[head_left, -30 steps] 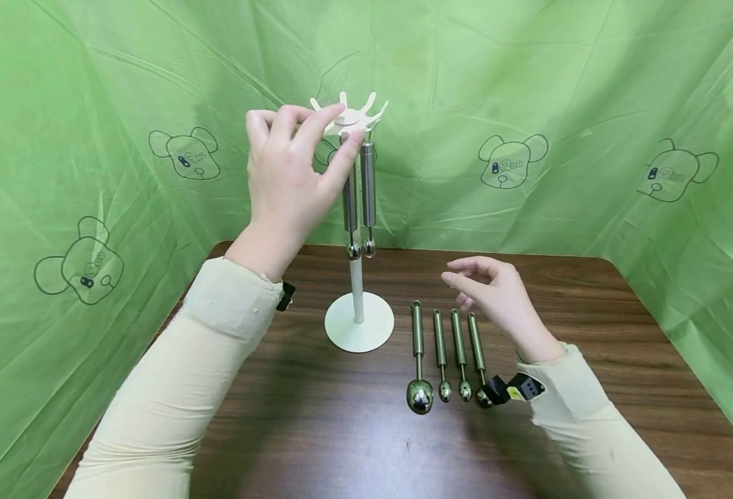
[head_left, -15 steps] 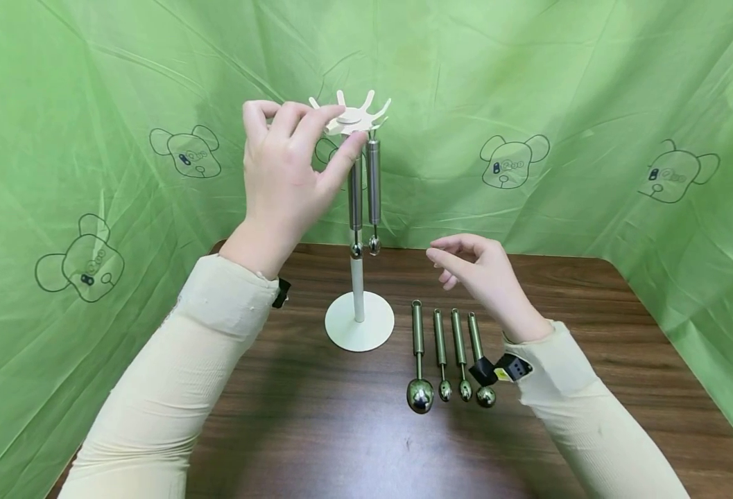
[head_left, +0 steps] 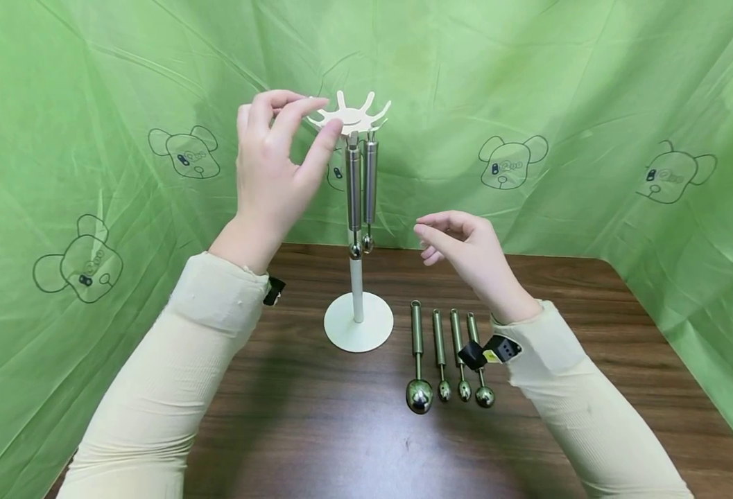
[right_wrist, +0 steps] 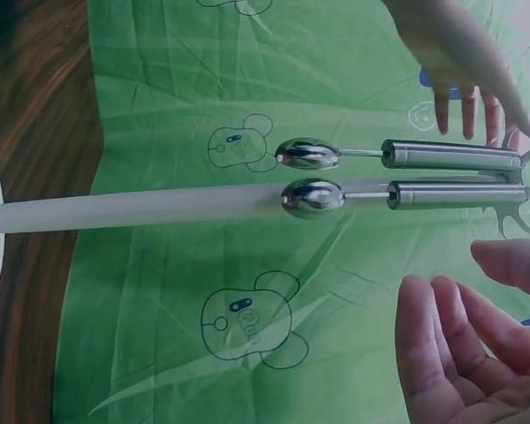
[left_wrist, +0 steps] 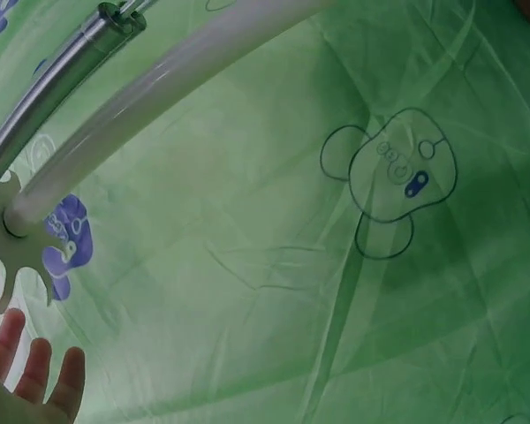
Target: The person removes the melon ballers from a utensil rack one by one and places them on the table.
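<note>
A white stand (head_left: pixel 358 291) with a top of radiating hooks (head_left: pixel 350 118) rises from a round base. From its near side hang two metal melon ballers, a front one (head_left: pixel 354 187) and a rear one (head_left: pixel 370 184), bowls down. My left hand (head_left: pixel 272 163) is at the left of the hooks, thumb and fingers apart, holding nothing; whether the thumb touches a hook I cannot tell. In the left wrist view its fingertips (left_wrist: pixel 35 367) are spread beside the hooks. My right hand (head_left: pixel 466 253) hovers right of the stand, fingers loosely bent, holding nothing.
On the brown wooden table (head_left: pixel 316 416) several more melon ballers lie in a row right of the base: a large one (head_left: pixel 418 333) at the left and smaller ones such as this slim one (head_left: pixel 440 339). A green cloth (head_left: pixel 435 83) with printed bear heads encloses the table's back and sides.
My left hand has drawn back leftward from the hooks, uncovering the tops of the hanging melon ballers, which have swung slightly. My right hand has moved left and up toward the stand.
</note>
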`<action>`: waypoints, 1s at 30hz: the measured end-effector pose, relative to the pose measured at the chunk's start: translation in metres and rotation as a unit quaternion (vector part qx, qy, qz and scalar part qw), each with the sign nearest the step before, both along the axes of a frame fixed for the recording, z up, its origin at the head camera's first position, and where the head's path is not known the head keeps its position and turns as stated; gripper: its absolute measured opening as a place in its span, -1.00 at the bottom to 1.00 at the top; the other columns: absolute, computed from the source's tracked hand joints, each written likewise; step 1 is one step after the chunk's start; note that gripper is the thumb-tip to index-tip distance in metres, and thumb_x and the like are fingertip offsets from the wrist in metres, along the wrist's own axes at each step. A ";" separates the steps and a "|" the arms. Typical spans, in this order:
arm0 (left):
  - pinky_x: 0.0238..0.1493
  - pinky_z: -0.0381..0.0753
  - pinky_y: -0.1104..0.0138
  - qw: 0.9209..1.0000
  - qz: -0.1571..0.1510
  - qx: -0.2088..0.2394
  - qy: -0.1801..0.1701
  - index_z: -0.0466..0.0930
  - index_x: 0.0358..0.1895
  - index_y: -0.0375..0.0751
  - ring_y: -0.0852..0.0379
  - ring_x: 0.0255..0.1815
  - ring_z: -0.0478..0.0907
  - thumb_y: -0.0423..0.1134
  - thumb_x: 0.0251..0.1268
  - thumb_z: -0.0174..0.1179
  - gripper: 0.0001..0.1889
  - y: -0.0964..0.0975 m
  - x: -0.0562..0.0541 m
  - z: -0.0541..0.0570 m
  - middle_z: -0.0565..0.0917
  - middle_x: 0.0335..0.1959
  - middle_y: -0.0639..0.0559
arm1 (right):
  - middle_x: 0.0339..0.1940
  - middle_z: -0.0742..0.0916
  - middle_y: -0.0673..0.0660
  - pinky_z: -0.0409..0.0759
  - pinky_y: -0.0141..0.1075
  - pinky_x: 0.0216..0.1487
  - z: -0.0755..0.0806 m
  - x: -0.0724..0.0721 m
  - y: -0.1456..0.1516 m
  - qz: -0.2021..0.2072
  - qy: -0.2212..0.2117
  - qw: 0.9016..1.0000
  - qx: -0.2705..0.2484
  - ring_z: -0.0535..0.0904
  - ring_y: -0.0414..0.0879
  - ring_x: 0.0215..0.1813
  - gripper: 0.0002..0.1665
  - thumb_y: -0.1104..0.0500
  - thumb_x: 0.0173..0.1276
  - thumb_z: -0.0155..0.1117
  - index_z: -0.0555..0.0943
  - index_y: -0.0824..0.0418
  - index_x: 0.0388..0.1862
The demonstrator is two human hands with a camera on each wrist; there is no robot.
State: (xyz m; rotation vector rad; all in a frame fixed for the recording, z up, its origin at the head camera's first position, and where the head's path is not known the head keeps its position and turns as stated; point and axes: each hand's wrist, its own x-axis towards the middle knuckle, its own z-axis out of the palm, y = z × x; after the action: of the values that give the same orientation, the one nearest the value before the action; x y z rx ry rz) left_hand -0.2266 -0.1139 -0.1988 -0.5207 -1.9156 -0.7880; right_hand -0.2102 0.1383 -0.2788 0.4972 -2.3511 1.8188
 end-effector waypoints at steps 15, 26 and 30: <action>0.06 0.54 0.38 0.975 -0.175 0.116 -0.076 0.69 0.06 -0.19 0.28 0.33 0.34 -0.22 0.40 0.18 -0.73 0.012 -0.017 -0.012 0.59 0.20 -0.03 | -0.26 0.79 0.05 0.71 -0.25 -0.08 0.012 -0.016 -0.023 0.042 0.038 0.993 -0.099 0.74 -0.12 -0.26 -0.64 0.23 0.38 0.29 0.63 0.42 0.07; 0.07 0.48 0.39 0.982 -0.168 0.073 -0.046 0.69 0.11 -0.13 0.22 0.11 0.38 -0.21 0.49 0.06 -0.71 0.012 -0.022 -0.017 0.61 0.20 0.01 | -0.04 0.79 0.06 0.62 -0.28 0.11 0.019 -0.026 -0.043 0.058 0.047 0.993 -0.096 0.72 -0.16 -0.04 -0.61 0.22 0.32 0.36 0.66 0.29 0.12; 0.03 0.43 0.37 0.987 -0.150 0.054 -0.020 0.71 0.07 -0.14 0.18 0.03 0.36 -0.19 0.49 0.04 -0.71 0.013 -0.023 -0.016 0.64 0.16 -0.02 | -0.05 0.79 0.06 0.62 -0.29 0.10 0.022 -0.028 -0.048 0.056 0.057 0.993 -0.082 0.72 -0.16 -0.04 -0.61 0.23 0.31 0.37 0.66 0.26 0.12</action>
State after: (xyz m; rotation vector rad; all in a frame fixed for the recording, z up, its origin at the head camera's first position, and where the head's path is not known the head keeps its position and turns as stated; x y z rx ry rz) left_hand -0.2492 -0.1009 -0.2151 -0.7401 -1.8415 -1.0965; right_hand -0.2377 0.0905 -0.2570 0.7035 -2.1178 1.9550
